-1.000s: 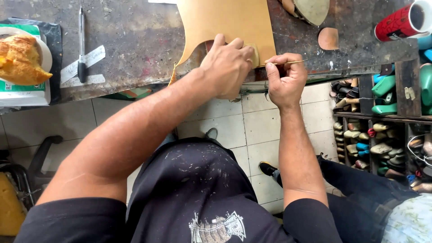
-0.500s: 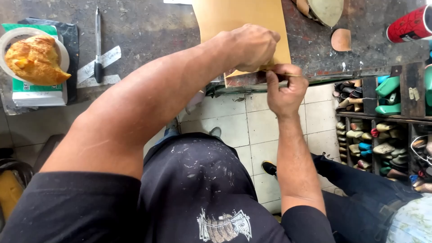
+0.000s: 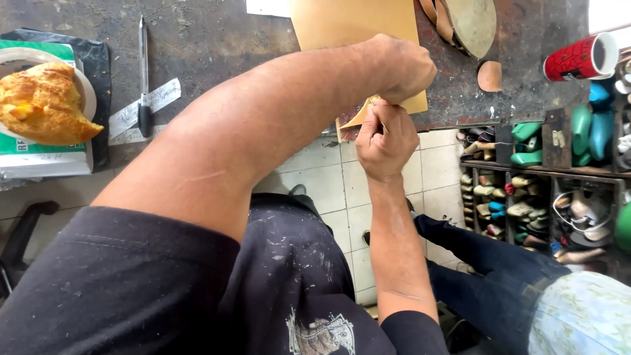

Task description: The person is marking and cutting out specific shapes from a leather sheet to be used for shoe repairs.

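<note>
A tan leather sheet (image 3: 355, 26) lies on the dark, stained workbench (image 3: 217, 39), its near edge at the bench's front. My left hand (image 3: 407, 66) is closed over that near right corner and presses on the sheet. Just below it, my right hand (image 3: 384, 141) pinches the leather's lower edge, where a small flap (image 3: 358, 118) folds off the bench. Whether a thin tool sits in those fingers cannot be made out.
Pastry on a white plate (image 3: 39, 102) atop a green box at far left. A pen (image 3: 143, 72) and paper strip lie on the bench. Leather sole pieces (image 3: 470, 23), a small cut piece (image 3: 490, 75), a red mug (image 3: 578, 59). Shelves of shoe lasts (image 3: 539, 177) right; tiled floor below.
My left hand slid right and up the sheet's edge to its corner. My right hand moved left beneath it and now grips the folded edge. The view shifted.
</note>
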